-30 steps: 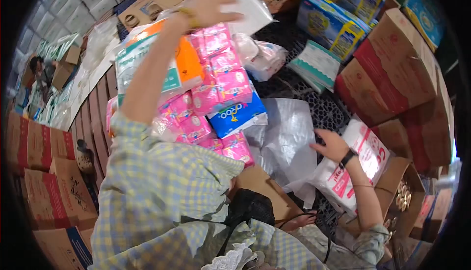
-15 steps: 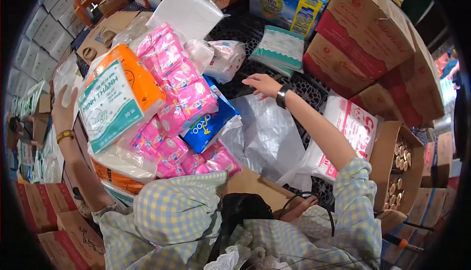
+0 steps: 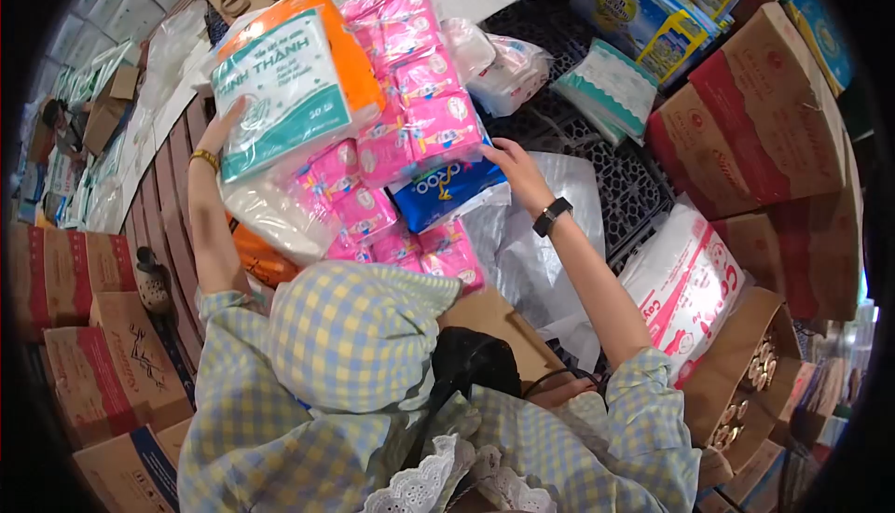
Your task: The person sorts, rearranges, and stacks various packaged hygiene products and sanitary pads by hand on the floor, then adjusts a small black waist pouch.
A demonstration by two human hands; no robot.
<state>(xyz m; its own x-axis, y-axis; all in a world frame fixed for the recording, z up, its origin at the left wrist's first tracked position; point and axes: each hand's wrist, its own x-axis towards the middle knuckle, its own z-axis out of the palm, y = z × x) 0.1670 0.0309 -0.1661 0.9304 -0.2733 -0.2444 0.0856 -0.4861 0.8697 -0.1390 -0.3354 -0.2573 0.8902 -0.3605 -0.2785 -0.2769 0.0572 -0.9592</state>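
A white and teal Minh Thanh pack [image 3: 284, 84] lies tilted on top of an orange pack [image 3: 359, 70]. My left hand [image 3: 222, 129] is at its left edge, closed on it, a fingertip over its face and the other fingers hidden. Beside these, pink wrapped packs [image 3: 433, 93] are heaped in bundles. Under them a blue pack [image 3: 447, 188] sticks out. My right hand [image 3: 522, 175] is open, fingers stretched towards the right end of the blue pack and the pink bundle; contact is hard to make out. Crumpled translucent plastic [image 3: 550, 233] lies below my right hand.
Brown and red cartons [image 3: 755, 112] are stacked at the right. An open box of cans [image 3: 746, 373] and a white and pink pack [image 3: 685, 280] stand at the lower right. Teal packs [image 3: 611, 89] lie at the back. More cartons [image 3: 121, 364] stand at the left.
My left hand has come from beside the pile onto the Minh Thanh pack's edge. My right hand has moved from over the plastic to the blue pack's end. The view has shifted.
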